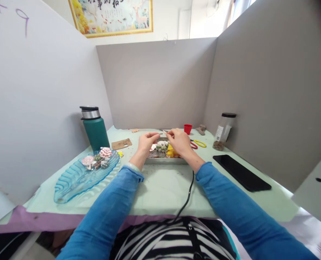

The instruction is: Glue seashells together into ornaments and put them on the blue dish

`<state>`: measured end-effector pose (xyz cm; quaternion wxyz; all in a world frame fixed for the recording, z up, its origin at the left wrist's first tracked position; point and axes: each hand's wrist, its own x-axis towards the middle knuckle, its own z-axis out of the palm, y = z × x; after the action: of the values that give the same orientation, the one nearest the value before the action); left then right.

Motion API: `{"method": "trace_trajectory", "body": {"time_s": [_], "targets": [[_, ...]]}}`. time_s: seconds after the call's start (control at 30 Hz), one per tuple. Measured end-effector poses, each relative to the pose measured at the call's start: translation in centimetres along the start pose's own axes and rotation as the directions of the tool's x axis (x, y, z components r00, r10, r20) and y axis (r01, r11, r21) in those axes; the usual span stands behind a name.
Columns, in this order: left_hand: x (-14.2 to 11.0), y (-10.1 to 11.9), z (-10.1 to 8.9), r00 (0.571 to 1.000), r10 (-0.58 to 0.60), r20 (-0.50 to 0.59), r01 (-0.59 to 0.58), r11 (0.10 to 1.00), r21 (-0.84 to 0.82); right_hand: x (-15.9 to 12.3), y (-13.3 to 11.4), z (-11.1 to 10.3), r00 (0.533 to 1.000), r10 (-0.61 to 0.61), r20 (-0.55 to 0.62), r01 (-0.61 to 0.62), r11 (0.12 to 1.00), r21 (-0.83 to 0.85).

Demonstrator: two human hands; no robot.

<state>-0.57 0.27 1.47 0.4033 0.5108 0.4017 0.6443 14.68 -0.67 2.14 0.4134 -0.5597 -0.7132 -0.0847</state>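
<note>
My left hand [147, 142] is over the left side of a shallow metal tray [166, 161], thumb and fingers pinched together; whatever they hold is too small to make out. Above the tray's right side my right hand [180, 141] is also closed, with a small pale piece [165, 133] at its fingertips. The fingertips of both hands face each other a short way apart. Inside the tray lie shells [162, 143], greenish round pieces [162, 148] and a yellow object [171, 151], partly covered by my right hand.
A blue shell-shaped dish [68, 182] with seashells [105, 152] and a green bottle [96, 131] stand left. Brown cardboard [122, 143] lies behind. Scissors [199, 143], a red cup [188, 129], a jar [223, 131] and a black phone [241, 172] are right. A black cable [187, 198] crosses the front edge.
</note>
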Motion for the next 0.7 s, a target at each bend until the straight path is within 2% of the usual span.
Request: {"method": "trace_trajectory", "body": {"time_s": [0.23, 0.5, 0.6, 0.7], "targets": [[-0.17, -0.17, 0.16, 1.0, 0.026, 0.01, -0.027, 0.999, 0.043, -0.56, -0.73, -0.32, 0.998, -0.007, 0.059, 0.009, 0.999, -0.037], [-0.27, -0.1, 0.42, 0.998, 0.061, 0.036, -0.063, 0.997, 0.045, -0.82, -1.12, -0.76, 0.997, -0.035, 0.062, 0.039, 0.997, -0.067], [-0.33, -0.03, 0.38, 0.997, 0.066, 0.031, -0.067, 0.996, 0.05, -0.67, -0.93, -0.62, 0.999, -0.017, 0.045, 0.017, 1.0, -0.009], [-0.41, 0.07, 0.36, 0.998, 0.05, 0.028, -0.052, 0.998, 0.047, -0.41, -0.58, -0.18, 0.999, -0.007, 0.04, 0.002, 0.992, 0.126]]}}
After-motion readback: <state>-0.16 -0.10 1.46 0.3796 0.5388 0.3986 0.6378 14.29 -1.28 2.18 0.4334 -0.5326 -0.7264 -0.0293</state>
